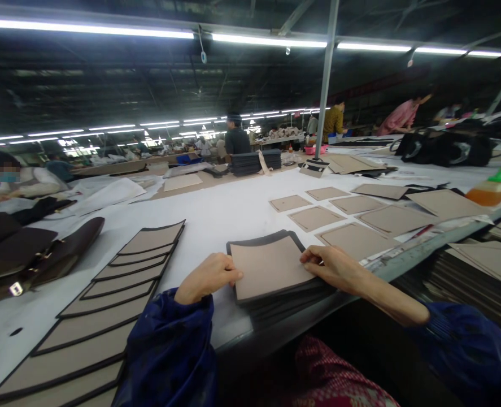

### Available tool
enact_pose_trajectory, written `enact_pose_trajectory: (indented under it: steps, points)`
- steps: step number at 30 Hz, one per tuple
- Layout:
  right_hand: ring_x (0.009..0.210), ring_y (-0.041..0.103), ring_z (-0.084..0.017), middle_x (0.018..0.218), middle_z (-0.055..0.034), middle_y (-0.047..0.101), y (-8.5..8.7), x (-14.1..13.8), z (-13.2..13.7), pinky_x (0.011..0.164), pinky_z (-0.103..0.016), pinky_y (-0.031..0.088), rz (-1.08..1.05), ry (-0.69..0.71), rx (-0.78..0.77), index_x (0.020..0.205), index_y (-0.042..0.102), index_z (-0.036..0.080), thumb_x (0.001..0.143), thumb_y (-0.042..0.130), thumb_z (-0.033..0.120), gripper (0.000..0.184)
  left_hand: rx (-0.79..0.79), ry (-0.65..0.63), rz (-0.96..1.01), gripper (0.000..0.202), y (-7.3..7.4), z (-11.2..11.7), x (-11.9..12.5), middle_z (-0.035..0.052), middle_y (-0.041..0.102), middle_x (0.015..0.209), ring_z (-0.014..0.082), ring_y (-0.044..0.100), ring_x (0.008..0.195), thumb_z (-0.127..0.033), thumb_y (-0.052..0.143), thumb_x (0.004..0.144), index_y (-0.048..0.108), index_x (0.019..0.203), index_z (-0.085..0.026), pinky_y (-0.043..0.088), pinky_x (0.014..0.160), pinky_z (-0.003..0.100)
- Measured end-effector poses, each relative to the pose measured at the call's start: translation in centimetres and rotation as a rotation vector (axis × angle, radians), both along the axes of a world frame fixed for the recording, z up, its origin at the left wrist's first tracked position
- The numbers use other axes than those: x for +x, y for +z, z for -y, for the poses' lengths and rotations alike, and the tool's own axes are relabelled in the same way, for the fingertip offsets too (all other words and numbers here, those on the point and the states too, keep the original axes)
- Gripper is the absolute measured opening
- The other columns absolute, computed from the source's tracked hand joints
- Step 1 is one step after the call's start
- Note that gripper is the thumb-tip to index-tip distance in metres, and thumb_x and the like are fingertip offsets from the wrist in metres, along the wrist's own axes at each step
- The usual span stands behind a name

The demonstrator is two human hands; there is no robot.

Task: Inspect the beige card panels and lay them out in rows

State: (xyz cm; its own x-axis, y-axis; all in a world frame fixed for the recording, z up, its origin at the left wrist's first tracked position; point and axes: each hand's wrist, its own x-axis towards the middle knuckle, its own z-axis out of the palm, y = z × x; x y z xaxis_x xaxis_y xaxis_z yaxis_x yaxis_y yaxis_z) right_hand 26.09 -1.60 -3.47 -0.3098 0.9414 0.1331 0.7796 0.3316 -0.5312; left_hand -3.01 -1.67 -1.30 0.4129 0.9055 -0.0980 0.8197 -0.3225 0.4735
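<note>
A beige rectangular panel (271, 265) lies on a slightly larger black piece (282, 234), on top of a stack of black pieces (284, 305) at the table's front edge. My left hand (211, 276) is closed at the panel's left edge, thumb on top. At the opposite edge my right hand (332, 265) pinches the same panel between thumb and fingers. The undersides of the fingers on both hands are partly hidden. To the left, a row of overlapping black-edged beige panels (106, 305) runs away from me.
Several loose beige panels (318, 217) lie to the right on the white table (216, 212). A bottle of amber liquid with a green nozzle (489, 189) stands beyond them. Dark brown bag parts (42, 249) lie at left. More panels (479, 271) are stacked lower right. A metal post (326, 85) rises behind.
</note>
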Motion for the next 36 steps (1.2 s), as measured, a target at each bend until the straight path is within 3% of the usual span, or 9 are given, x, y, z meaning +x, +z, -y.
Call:
enact_pose_trajectory:
  steps: [9, 13, 16, 19, 21, 24, 27, 30, 36]
  points:
    - [0.086, 0.065, -0.023, 0.092, -0.0046, 0.072, 1.4, -0.7, 0.3, 0.075, -0.029, 0.045, 0.303, 0.062, 0.078, 0.094, 0.074, 0.023, 0.081, 0.054, 0.018, 0.024, 0.006, -0.016, -0.035, 0.030, 0.2, 0.2, 0.2, 0.0019, 0.056, 0.059, 0.0130, 0.047, 0.057, -0.033, 0.048, 0.073, 0.056, 0.050, -0.016, 0.033, 0.056, 0.024]
    - [0.093, 0.062, -0.025, 0.092, -0.0051, 0.071, 1.9, -0.8, 0.4, 0.074, -0.030, 0.044, 0.401, 0.061, 0.116, 0.094, 0.074, 0.027, 0.082, 0.057, 0.021, 0.022, 0.017, -0.005, -0.098, 0.029, 0.3, 0.4, 0.4, 0.0004, 0.052, 0.053, 0.0117, 0.044, 0.052, -0.032, 0.047, 0.073, 0.050, 0.048, -0.017, 0.030, 0.054, 0.025]
    - [0.095, 0.060, -0.025, 0.089, -0.0052, 0.069, 1.8, -0.5, 0.4, 0.073, -0.030, 0.044, 0.399, 0.107, 0.146, 0.094, 0.073, 0.028, 0.084, 0.056, 0.021, 0.021, 0.050, 0.091, -0.161, 0.034, 0.2, 0.5, 0.6, -0.0002, 0.049, 0.050, 0.0121, 0.042, 0.051, -0.038, 0.050, 0.074, 0.044, 0.047, -0.018, 0.027, 0.051, 0.026]
    - [0.096, 0.058, -0.025, 0.091, -0.0058, 0.065, 1.2, 0.0, 0.3, 0.073, -0.031, 0.045, 0.346, 0.124, 0.181, 0.094, 0.071, 0.030, 0.085, 0.055, 0.024, 0.020, 0.068, 0.282, -0.159, 0.047, -0.1, 0.4, 0.5, 0.0004, 0.047, 0.050, 0.0141, 0.043, 0.051, -0.057, 0.049, 0.076, 0.043, 0.048, -0.019, 0.027, 0.050, 0.027]
    - [0.094, 0.057, -0.025, 0.093, -0.0065, 0.061, 0.7, 0.3, 0.2, 0.073, -0.031, 0.046, 0.287, 0.119, 0.198, 0.094, 0.071, 0.031, 0.086, 0.055, 0.026, 0.018, 0.072, 0.391, -0.049, 0.051, -0.3, 0.1, 0.4, 0.0007, 0.049, 0.051, 0.0151, 0.046, 0.050, -0.064, 0.044, 0.077, 0.046, 0.053, -0.020, 0.030, 0.051, 0.027]
    - [0.091, 0.058, -0.023, 0.095, -0.0061, 0.058, -0.2, 0.6, 0.0, 0.076, -0.033, 0.047, 0.186, 0.130, 0.195, 0.094, 0.068, 0.029, 0.086, 0.054, 0.025, 0.017, 0.125, 0.461, 0.203, 0.046, -1.0, -0.7, 0.5, 0.0000, 0.052, 0.058, 0.0152, 0.051, 0.053, -0.062, 0.048, 0.078, 0.049, 0.063, -0.019, 0.036, 0.051, 0.026]
    - [0.093, 0.058, -0.022, 0.097, -0.0060, 0.058, -1.1, 0.8, 0.0, 0.082, -0.035, 0.047, 0.100, 0.127, 0.208, 0.096, 0.063, 0.025, 0.086, 0.052, 0.022, 0.016, 0.163, 0.445, 0.480, 0.040, -1.7, -1.4, 1.0, -0.0017, 0.052, 0.063, 0.0140, 0.052, 0.056, -0.057, 0.057, 0.075, 0.047, 0.069, -0.018, 0.040, 0.050, 0.025]
    - [0.094, 0.058, -0.023, 0.099, -0.0069, 0.059, -1.8, 0.7, 0.1, 0.084, -0.037, 0.047, 0.027, 0.082, 0.230, 0.097, 0.059, 0.023, 0.084, 0.054, 0.022, 0.014, 0.093, 0.391, 0.723, 0.039, -2.1, -1.5, 1.6, -0.0029, 0.055, 0.062, 0.0125, 0.052, 0.051, -0.055, 0.057, 0.076, 0.045, 0.079, -0.019, 0.041, 0.047, 0.024]
    - [0.093, 0.059, -0.022, 0.107, -0.0082, 0.058, -2.4, 0.5, 0.0, 0.085, -0.039, 0.048, -0.097, 0.019, 0.215, 0.107, 0.054, 0.020, 0.079, 0.058, 0.024, 0.028, 0.006, 0.348, 0.811, 0.042, -1.4, -0.8, 2.3, 0.0021, 0.068, 0.074, 0.0182, 0.064, 0.061, -0.040, 0.066, 0.074, 0.042, 0.101, -0.019, 0.049, 0.056, 0.029]
